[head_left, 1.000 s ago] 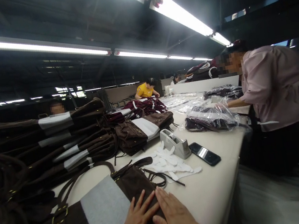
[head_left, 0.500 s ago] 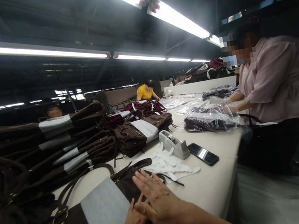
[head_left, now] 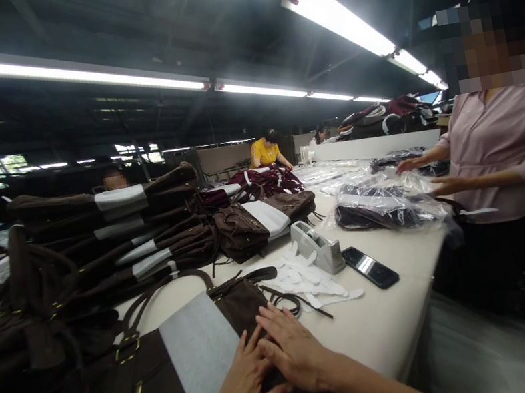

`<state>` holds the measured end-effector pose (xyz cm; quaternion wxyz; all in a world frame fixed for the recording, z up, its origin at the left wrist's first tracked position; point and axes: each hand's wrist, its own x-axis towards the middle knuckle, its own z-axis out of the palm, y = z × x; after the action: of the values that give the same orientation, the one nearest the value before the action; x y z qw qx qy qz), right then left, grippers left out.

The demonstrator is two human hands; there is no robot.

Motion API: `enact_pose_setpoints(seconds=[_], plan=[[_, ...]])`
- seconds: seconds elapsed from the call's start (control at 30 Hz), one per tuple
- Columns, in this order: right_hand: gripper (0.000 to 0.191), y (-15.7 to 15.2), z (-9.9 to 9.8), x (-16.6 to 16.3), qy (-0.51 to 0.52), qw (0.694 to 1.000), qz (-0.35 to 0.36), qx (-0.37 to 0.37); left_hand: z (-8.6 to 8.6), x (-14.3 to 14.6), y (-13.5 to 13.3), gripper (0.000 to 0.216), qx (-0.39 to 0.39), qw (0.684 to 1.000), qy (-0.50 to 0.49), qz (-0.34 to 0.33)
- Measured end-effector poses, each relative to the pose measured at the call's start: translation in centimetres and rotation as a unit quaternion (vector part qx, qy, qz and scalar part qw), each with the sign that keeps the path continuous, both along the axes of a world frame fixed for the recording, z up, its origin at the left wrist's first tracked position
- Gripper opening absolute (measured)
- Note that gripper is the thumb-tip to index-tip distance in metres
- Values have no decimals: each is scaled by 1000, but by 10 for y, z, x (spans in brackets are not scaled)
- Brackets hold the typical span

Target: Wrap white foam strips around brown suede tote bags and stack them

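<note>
A dark brown handbag (head_left: 153, 385) lies flat in front of me, with gold-coloured buckles and long straps. A pale grey-white sheet (head_left: 201, 349) runs across its middle. My left hand (head_left: 249, 382) rests on the bag beside the sheet, fingers stretched out and holding nothing. Partly over its fingers lies my right hand (head_left: 294, 350), also flat with outstretched fingers. Just beyond my right fingertips are a thin dark strap and a heap of white paper-like strips (head_left: 307, 276).
A grey tape dispenser (head_left: 317, 248) and a black phone (head_left: 370, 267) stand behind the strips. Stacked brown bags (head_left: 113, 243) rise at the left. Plastic-wrapped bags (head_left: 386, 205) lie by a co-worker in a pink shirt (head_left: 500, 134). The cream table (head_left: 386, 323) ends at the right.
My right hand has come down from a raised tilt onto the bag and my left fingers. The co-worker at right has straightened up, hands off the wrapped bag. The view has swung left.
</note>
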<state>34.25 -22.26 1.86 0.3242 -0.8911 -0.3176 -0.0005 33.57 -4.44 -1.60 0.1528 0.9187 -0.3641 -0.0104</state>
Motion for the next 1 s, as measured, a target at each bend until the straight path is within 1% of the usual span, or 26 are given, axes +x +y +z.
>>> enact_pose_setpoints(seconds=[0.07,0.1,0.13,0.2,0.3,0.33,0.37,0.4,0.43,0.5,0.57,0.6,0.63,0.67,0.7,0.8,0.83,0.9,0.97,1.0], plan=[[59,3,17,1,-39,999,19,19,2,-2,0,64,-16,1000,15,1],[61,4,22,2,-58,997,30,28,3,-2,-1,64,-20,1000,22,4],[62,5,22,3,-67,997,38,31,3,-2,-2,65,-19,999,29,11],[64,6,11,6,-49,998,41,9,2,-2,-3,71,5,999,38,28],[65,5,-16,7,9,998,34,-55,-1,-2,-5,81,36,997,36,49],[65,4,-21,7,18,997,34,-70,-2,-3,-5,82,36,998,33,49],[65,5,-21,6,22,996,34,-78,-2,-3,-4,82,34,998,30,46],[66,6,-16,6,22,996,39,-81,-2,-4,-4,81,26,998,25,42],[66,9,-6,5,18,996,47,-76,-1,-5,-3,79,15,999,21,39],[66,18,23,4,-12,996,72,-48,2,-7,-2,75,-17,999,12,36],[66,32,51,6,-70,993,93,0,7,-10,-2,69,-49,998,10,33],[65,40,59,9,-102,990,98,26,9,-11,-2,65,-59,998,12,28],[64,47,62,13,-127,986,99,49,10,-12,-2,62,-62,998,17,21],[61,55,59,18,-137,983,94,70,11,-12,-2,60,-62,998,23,15],[57,62,50,23,-128,984,86,86,11,-13,-2,60,-58,998,29,12],[54,76,4,41,-7,991,59,122,7,-12,-2,64,-27,999,43,18],[53,79,-12,46,34,985,49,160,6,-12,-3,63,-17,999,42,16],[50,81,-35,56,99,959,20,263,6,-12,-5,52,-10,999,33,12],[47,81,-45,64,142,926,-19,349,8,-16,-6,40,-23,999,24,25],[50,80,-48,68,162,915,-34,368,9,-18,-7,36,-39,998,19,34]])
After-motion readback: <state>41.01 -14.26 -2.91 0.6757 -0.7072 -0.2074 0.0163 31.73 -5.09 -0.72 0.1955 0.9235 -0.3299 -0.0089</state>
